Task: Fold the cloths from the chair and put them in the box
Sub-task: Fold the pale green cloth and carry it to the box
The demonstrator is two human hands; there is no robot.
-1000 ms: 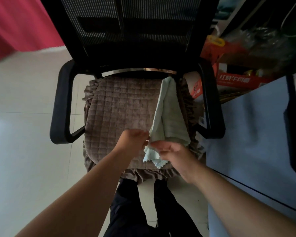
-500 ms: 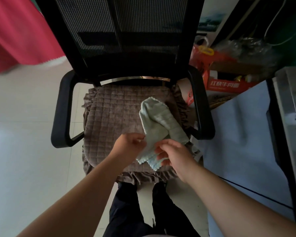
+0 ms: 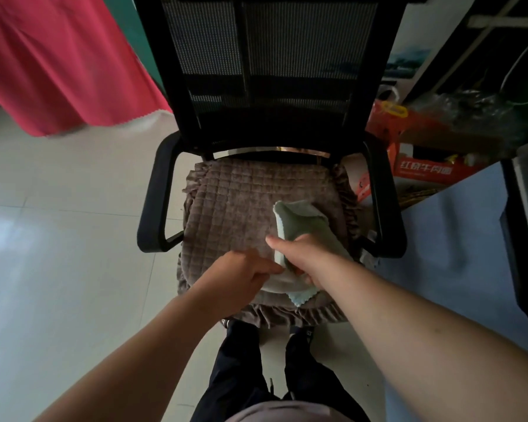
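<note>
Both hands are gripping the pale green cloth on the chair cushion, the right hand curling over it, the left hand pinching its near edge; soft, light, best held by corners.

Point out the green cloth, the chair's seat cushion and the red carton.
green cloth [image 3: 305, 222], head view, on its upper folded part.
seat cushion [image 3: 229, 208], head view, on the bare quilted top.
red carton [image 3: 424, 170], head view, on its printed front face.
</note>
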